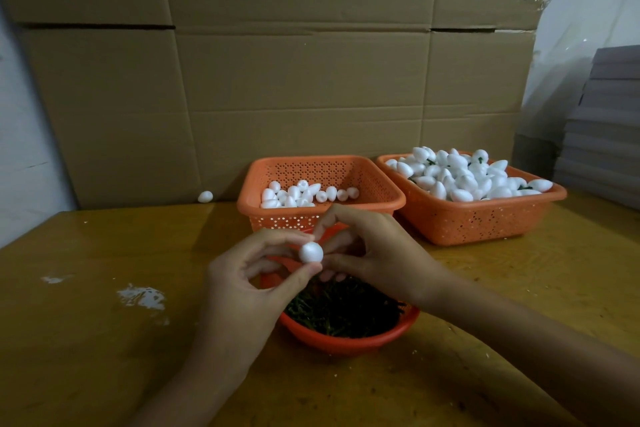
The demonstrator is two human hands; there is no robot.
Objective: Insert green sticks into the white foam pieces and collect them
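The left hand (pixel 242 284) is reaching in from the lower middle and is hovering above the near-left rim of the red bowl (pixel 346 343), wrist bent, palm turned to the right. Its thumb and forefinger are pinching a white foam piece (pixel 311 251), which is hanging in the air just above the bowl's far edge. The right hand (pixel 367 253) is coming in from the lower right across the bowl, its forearm slanting over the bowl's right rim. Its fingers are curling inward, with the forefinger tip meeting the left forefinger just over the foam piece. Whether it is holding anything between its fingertips cannot be told.

The bowl is sitting on the bench (pixel 104 322) and is holding a dark heap of green sticks (pixel 343 308). Just behind the bowl an orange basket (pixel 322 166) is holding a thin layer of plain foam pieces (pixel 298 196). Behind and to the right of the bowl a second orange basket (pixel 478 218) is carrying a mound of stuck pieces (pixel 464 177), green bits showing between them. Far behind and left of the bowl a stray foam egg (pixel 205 196) is lying against the cardboard wall (pixel 277 62).
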